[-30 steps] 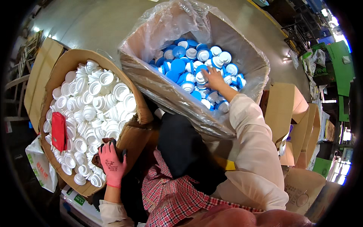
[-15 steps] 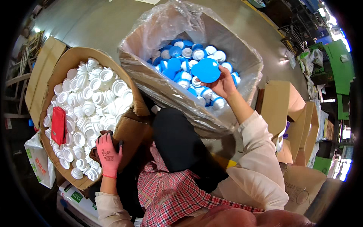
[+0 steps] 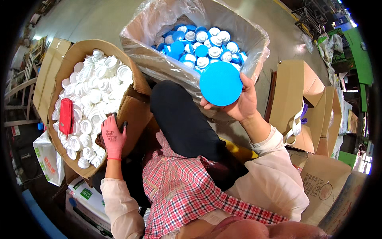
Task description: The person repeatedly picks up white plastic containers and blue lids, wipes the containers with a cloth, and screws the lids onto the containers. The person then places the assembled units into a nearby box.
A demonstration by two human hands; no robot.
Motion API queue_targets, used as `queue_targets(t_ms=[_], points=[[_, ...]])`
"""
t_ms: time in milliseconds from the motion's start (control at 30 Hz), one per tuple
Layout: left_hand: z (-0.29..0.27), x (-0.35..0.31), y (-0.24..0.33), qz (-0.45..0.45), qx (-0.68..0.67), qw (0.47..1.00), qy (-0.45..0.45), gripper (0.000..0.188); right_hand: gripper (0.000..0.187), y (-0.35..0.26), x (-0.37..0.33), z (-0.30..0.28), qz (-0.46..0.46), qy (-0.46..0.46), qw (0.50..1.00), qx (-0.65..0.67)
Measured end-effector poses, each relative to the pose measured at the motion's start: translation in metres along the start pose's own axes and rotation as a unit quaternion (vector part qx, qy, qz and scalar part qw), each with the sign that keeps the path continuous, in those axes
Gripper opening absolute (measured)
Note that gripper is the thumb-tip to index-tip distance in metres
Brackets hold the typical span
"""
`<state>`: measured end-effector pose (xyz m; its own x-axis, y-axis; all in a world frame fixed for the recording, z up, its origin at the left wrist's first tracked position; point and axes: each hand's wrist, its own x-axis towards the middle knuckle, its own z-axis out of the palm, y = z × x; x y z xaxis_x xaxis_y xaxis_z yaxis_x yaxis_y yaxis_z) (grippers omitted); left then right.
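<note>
In my bare right hand [image 3: 247,104] is a large round blue lid [image 3: 221,83], its flat face turned up, gripped by the edge. It is held above my knee, at the near side of the plastic-lined carton [image 3: 139,59]. That carton holds many blue-and-white lids [image 3: 202,50]. My left hand [image 3: 114,137], in a pink glove with dark fingertips, lies at the near rim of a cardboard box [image 3: 129,115], thumb apart from the fingers. White ribbed plastic caps [image 3: 95,95] fill this box. On top of them rests a red zipped pouch [image 3: 66,116].
Open cardboard cartons [image 3: 288,99] stand at the right, with a white strap [image 3: 295,125] and a purple item [image 3: 304,113] in one. A white plastic bag [image 3: 48,159] hangs beside the cap box. Wooden frames [image 3: 22,89] are at the far left.
My right hand has lifted the blue lid out from over the lined carton and brought it nearer to me. My left hand stays at the box rim. The view has shifted slightly.
</note>
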<state>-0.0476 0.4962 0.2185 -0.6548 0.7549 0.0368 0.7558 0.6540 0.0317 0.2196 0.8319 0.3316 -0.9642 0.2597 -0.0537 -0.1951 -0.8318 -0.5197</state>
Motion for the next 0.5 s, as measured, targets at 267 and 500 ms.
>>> queue_targets(t_ms=[267,500], points=[[-0.003,-0.002,0.006,-0.005,0.006,1.0,-0.008,0.06,0.077,-0.015,-0.007,-0.005,-0.057,0.081,0.993,-0.065],[-0.004,0.001,0.006,-0.006,-0.008,1.0,-0.004,0.058,0.057,-0.077,0.074,-0.121,-0.029,0.247,0.86,-0.446]])
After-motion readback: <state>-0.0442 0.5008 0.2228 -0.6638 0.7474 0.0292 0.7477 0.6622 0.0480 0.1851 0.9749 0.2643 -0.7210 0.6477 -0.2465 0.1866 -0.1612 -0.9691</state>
